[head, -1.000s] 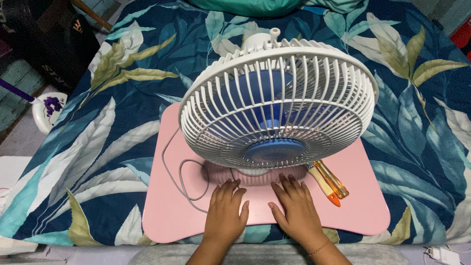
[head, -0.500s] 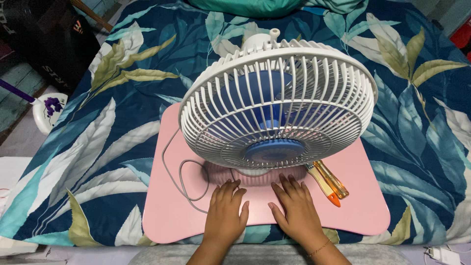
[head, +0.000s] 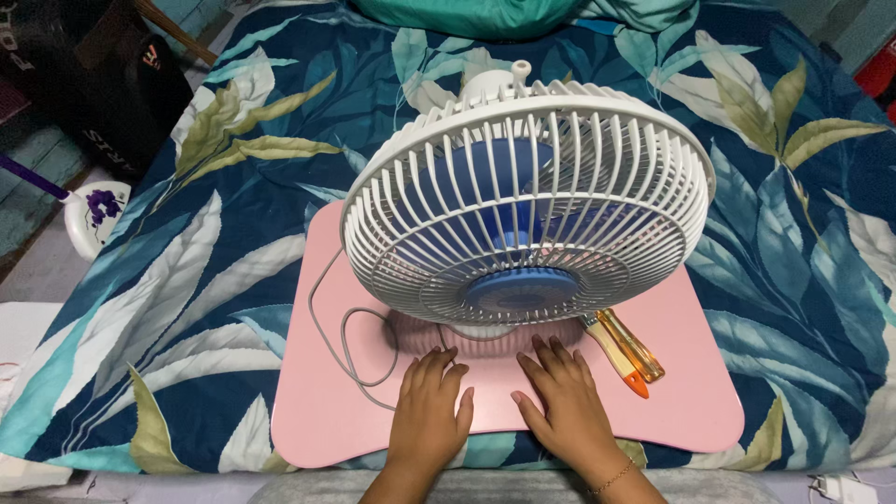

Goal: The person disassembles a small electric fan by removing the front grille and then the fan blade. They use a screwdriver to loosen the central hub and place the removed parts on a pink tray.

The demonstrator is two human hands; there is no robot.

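Both hands are just lying flat and empty on the pink tabletop (head: 355, 411), left hand (head: 427, 411) and right hand (head: 565, 411) side by side with fingers relaxed, right in front of the fan's base. The white fan (head: 523, 201) with blue blades looks fully assembled, grille on, so nothing seems started. Two orange-handled screwdrivers (head: 625, 353) sit untouched just right, its grey cord (head: 345, 345) loops left, and the leafy bedspread (head: 187, 243) lies beyond.

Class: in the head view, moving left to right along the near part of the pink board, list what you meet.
Grey cord loop → left hand → right hand → orange-handled screwdrivers.
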